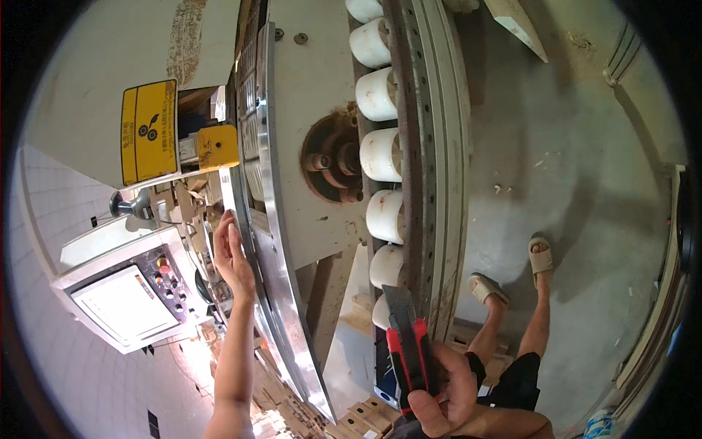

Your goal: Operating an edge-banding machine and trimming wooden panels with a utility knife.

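My right hand (453, 395), at the lower middle, is wrapped round the red and black handle of a utility knife (412, 358). Its dark grey blade points up and away, in front of the lowest white rollers. On the left, my left hand (235, 256) reaches along the machine's metal edge (281, 219) with its fingers stretched out. Those fingertips are at the lower end of a narrow pale strip (227, 189) below a yellow block (218, 146). Whether they touch the strip I cannot tell.
White rollers (381, 157) line a rail on the machine, beside a round dusty recess (330, 159). A control panel with a lit screen (124, 304) stands at left, below a yellow warning plate (150, 133). My sandalled feet (541, 256) are on the grey floor (556, 168), with wood scraps around.
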The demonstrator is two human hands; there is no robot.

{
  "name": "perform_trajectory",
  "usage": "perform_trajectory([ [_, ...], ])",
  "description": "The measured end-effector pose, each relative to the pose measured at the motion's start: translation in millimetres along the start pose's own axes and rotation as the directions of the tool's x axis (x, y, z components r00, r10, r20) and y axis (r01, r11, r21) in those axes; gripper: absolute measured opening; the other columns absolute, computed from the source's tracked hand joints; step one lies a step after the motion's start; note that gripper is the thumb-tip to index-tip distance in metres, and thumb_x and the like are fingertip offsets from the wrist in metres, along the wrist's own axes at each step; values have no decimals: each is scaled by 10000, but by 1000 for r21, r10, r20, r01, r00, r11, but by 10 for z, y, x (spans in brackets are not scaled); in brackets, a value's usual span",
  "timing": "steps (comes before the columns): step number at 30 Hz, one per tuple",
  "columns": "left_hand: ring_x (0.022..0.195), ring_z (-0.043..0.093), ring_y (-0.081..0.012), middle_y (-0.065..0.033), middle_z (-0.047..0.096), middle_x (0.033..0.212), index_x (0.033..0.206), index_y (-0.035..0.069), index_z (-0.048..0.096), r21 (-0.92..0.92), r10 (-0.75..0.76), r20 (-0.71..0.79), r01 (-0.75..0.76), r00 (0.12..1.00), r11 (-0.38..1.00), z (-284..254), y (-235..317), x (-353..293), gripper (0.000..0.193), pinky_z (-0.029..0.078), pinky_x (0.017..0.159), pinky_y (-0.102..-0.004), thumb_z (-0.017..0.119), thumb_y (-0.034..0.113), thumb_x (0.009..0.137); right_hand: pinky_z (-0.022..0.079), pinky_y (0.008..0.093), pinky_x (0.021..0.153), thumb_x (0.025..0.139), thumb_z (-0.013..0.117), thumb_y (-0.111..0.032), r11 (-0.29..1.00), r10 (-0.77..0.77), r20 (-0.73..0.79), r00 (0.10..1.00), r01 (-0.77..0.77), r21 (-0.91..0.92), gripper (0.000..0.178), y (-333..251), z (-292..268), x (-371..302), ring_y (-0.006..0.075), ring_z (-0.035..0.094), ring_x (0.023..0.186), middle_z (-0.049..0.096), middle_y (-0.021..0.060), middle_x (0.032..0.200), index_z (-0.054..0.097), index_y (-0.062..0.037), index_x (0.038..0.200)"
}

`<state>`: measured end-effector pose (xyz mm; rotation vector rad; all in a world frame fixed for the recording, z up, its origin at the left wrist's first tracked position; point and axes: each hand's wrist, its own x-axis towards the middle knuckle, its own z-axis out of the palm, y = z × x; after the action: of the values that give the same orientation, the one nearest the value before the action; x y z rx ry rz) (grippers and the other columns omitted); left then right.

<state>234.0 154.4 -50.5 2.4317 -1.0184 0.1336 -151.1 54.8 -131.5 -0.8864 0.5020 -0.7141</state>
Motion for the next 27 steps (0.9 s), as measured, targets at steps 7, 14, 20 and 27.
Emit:
perform_trajectory([
  [7,1293,481,-241,-173,537,1361,1179,-10,576,69,-15,-2,15,1000,997,38,-34,-13,283,338,1103,-354,476,203,1022,485,368,793,913,613,-209,942,210,-159,965,-155,298,520,12,-113,37,203,615,755,631,187,938,410,107,1273],
  [14,1308,462,-262,-194,529,1359,1182,0,556,108,38,22,-40,999,993,-1,-51,34,274,302,1121,-369,469,203,1020,457,250,528,989,479,-304,979,170,-594,786,-68,190,519,566,-720,353,135,542,611,582,145,913,314,11,1367],
  [20,1299,457,-264,-187,507,1377,1181,7,547,119,27,52,-33,998,992,49,-68,20,275,287,1117,-367,482,214,1012,376,220,453,1008,499,-357,944,329,-615,717,-255,207,407,866,-1224,291,79,482,540,553,51,791,431,-37,1249],
  [27,1290,463,-261,-180,519,1363,1169,-1,550,134,-52,22,48,998,990,-26,-128,10,273,286,1114,-368,478,208,1008,353,208,438,997,526,-364,922,348,-627,697,-375,94,403,958,-1349,326,70,463,511,545,28,784,474,-31,1217],
])
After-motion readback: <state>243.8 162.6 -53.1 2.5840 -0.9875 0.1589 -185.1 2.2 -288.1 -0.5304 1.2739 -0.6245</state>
